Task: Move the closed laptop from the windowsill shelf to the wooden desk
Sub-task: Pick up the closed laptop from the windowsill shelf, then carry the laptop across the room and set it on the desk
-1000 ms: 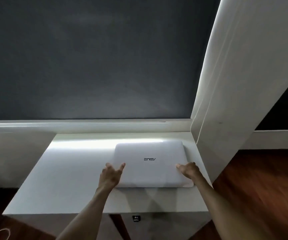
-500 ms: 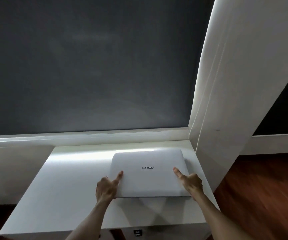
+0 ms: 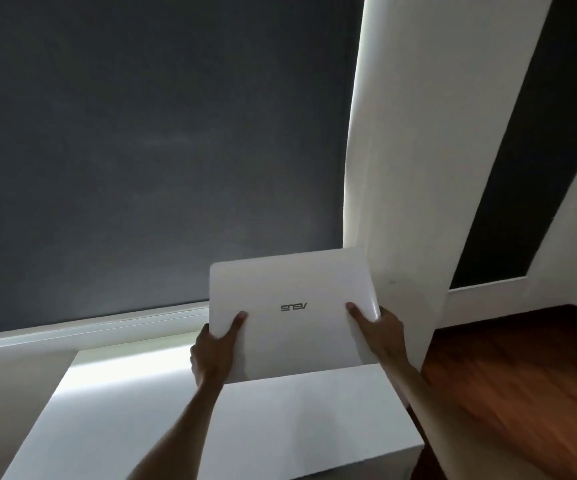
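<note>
The closed white laptop (image 3: 294, 289) with an upside-down logo on its lid is in the air above the white windowsill shelf (image 3: 148, 420), tilted with its far edge raised. My left hand (image 3: 216, 351) grips its near left corner, thumb on the lid. My right hand (image 3: 379, 329) grips the near right edge, thumb on top as well. The fingers of both hands are hidden under the laptop. No wooden desk is in view.
A dark grey roller blind (image 3: 155, 150) covers the window behind the shelf. A white wall column (image 3: 415, 202) rises close to the laptop's right side. Dark wooden floor (image 3: 515, 382) lies to the right of the shelf.
Both hands have closed on the laptop's near corners and lifted it off the shelf, tilting it up toward me. The view has swung to the right.
</note>
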Motion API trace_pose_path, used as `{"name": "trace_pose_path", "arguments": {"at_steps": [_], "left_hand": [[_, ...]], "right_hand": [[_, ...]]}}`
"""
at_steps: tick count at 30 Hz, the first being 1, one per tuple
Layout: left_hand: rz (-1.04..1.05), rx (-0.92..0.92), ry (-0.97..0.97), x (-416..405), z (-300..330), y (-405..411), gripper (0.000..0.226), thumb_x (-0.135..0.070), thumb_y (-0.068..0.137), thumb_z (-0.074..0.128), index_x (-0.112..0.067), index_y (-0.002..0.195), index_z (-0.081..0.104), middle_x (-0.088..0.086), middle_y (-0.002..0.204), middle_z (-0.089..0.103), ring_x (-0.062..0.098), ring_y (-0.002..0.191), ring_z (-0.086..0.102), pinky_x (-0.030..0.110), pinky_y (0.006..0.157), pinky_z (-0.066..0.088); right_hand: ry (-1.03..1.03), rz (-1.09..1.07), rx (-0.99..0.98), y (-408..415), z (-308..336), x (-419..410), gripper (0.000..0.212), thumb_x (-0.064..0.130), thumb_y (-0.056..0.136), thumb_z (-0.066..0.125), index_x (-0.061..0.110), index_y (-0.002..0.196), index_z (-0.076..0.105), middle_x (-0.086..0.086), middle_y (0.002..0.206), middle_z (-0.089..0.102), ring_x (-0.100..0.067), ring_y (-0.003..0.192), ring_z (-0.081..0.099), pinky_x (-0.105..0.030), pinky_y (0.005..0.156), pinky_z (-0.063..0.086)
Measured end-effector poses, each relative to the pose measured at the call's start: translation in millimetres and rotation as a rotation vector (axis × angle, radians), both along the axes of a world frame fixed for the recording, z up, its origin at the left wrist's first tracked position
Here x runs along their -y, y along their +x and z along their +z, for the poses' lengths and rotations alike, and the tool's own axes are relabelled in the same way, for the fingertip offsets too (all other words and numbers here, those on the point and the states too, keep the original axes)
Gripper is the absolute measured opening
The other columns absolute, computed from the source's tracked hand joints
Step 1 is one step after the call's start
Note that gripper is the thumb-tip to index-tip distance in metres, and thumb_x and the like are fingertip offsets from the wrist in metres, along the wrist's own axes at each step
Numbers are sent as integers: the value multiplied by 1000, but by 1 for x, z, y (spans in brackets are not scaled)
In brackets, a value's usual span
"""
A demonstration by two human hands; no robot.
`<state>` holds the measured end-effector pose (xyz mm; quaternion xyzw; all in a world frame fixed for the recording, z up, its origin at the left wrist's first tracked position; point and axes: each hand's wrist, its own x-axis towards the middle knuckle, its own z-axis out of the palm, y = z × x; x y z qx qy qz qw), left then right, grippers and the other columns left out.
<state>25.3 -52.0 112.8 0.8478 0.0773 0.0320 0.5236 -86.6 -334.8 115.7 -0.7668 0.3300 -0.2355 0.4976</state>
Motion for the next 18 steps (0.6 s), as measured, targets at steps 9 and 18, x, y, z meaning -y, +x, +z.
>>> {"name": "trace_pose_path", "arguments": {"at_steps": [9,18], "left_hand": [[-204,226,-100,89,49,-21,82,-89,58,63,-20,103,69,3,97,74,29,86,68,35,72,51],[-539,245,-228,278,75,-116,83,-80,63,71,-11,109,68,9,108,72,35,105,65,44,92,52]], "right_hand": [[1,-236,144,-64,26,59,68,83,70,61,26,106,63,4,98,69,-17,84,66,-31,66,54],[-54,-589,193,-220,54,190,65,74,75,65,15,103,73,4,90,71,-13,80,67,-18,62,48]]}}
